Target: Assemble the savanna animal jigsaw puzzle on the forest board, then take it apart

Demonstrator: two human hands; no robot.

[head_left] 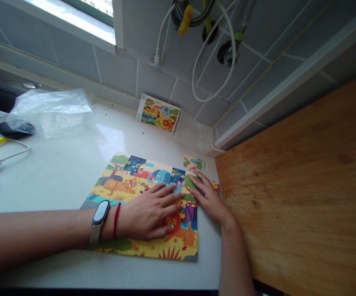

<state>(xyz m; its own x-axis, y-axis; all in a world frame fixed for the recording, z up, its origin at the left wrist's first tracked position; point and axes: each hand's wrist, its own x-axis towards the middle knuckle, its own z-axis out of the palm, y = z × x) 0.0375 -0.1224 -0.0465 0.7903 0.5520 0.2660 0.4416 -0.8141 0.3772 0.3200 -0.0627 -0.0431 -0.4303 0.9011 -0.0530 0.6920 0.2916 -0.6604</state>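
A colourful animal jigsaw puzzle (119,185) lies on the white countertop, its pieces joined into a sheet with a leopard, an elephant and a lion. Flat across its middle and right part rests my left hand (153,211), fingers spread, with a watch and a red cord at the wrist. My right hand (209,197) is at the puzzle's right edge, fingers stretched out with their tips touching the green pieces there. Just beyond those fingertips are loose puzzle pieces (201,163). Another bit of puzzle (216,187) shows partly behind the right hand.
A picture card or box (158,113) with the same scene leans near the tiled wall, beside a clear plastic bag (193,131). Another clear bag (53,109) and a black object (15,129) lie at left. A wooden panel (295,185) borders the counter's right side.
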